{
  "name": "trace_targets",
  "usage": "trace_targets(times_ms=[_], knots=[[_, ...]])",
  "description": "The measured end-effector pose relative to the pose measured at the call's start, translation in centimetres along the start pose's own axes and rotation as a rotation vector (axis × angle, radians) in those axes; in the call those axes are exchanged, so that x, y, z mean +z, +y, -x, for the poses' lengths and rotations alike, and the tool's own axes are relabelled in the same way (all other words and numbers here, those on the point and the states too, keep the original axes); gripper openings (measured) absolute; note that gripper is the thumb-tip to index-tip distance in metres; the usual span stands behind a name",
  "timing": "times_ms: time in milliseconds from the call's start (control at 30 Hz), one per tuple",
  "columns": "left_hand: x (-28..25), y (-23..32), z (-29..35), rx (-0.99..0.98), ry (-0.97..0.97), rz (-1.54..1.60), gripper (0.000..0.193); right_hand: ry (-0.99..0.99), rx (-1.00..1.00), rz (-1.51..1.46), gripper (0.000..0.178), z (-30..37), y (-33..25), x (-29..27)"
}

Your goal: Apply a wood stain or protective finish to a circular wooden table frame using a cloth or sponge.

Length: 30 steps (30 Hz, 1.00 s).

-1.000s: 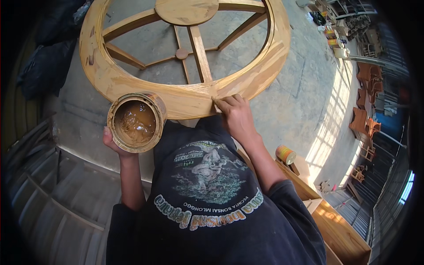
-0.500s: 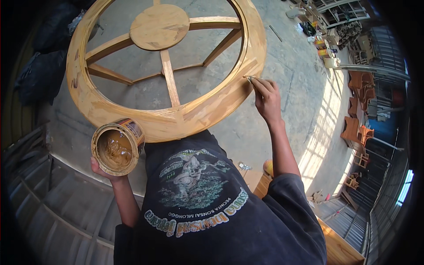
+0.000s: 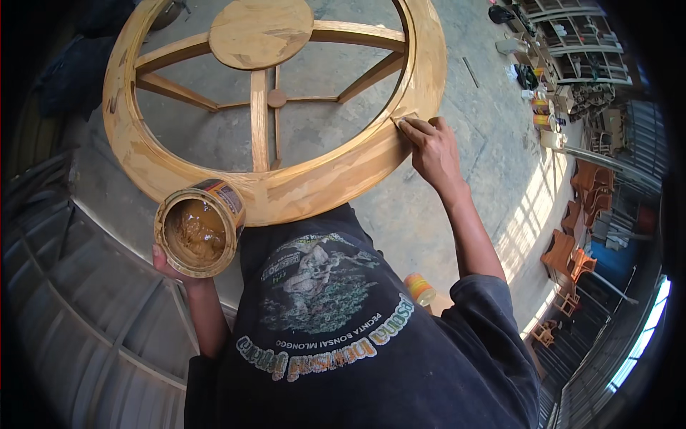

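My left hand (image 3: pixel 169 266) grips an open can (image 3: pixel 163 236) from below and the side, tilted so its inside shows. Glossy brown paste (image 3: pixel 200 230) lies in it, and more is smeared on its rim. Beside the can stands a round wooden table frame (image 3: pixel 307 196) with a broad ring, spokes and a round centre disc (image 3: pixel 261 34). Patches of paste mark the ring. On the ring's right side, my right hand (image 3: pixel 437 151) is closed in a pinch, fingertips down at the wood. A small thin thing shows at the fingertips, mostly hidden; I cannot make out its kind.
Concrete floor (image 3: pixel 371 222) surrounds the frame. A yellow and orange can (image 3: pixel 419 289) stands behind my right side. Carved wooden furniture parts (image 3: pixel 572 247), cans (image 3: pixel 543 114) and clutter line the right. Dark bags (image 3: pixel 75 79) lie at the far left, with metal sheeting (image 3: pixel 107 322) below.
My right hand has shifted slightly up the ring's right side, still pinching at the wood. The view has moved a little; the can remains in my left hand.
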<state>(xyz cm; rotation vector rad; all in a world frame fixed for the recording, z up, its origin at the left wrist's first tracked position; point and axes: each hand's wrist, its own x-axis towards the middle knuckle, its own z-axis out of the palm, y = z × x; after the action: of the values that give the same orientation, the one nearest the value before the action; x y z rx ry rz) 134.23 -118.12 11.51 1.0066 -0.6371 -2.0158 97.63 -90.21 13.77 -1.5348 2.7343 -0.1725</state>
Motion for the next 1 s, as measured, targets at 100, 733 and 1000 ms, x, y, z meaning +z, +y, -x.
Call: trace_targets(times_ms=[100,733,1000], knots=[[0.4,-1.3,1.0,-0.002,-0.110,0.113,0.077,-0.057,0.051,-0.002,0.033,-1.1,1.1,-0.6],[-8.8,4.3,1.1,0.136,-0.067,0.238,0.077,-0.321,-0.235,-0.193,0.020,-5.4,-11.0,-1.4],[-11.4,9.3,1.0,0.240,0.119,0.060,0.078,-0.236,-0.023,-0.667,0.016,-2.9,-21.4,-0.9]])
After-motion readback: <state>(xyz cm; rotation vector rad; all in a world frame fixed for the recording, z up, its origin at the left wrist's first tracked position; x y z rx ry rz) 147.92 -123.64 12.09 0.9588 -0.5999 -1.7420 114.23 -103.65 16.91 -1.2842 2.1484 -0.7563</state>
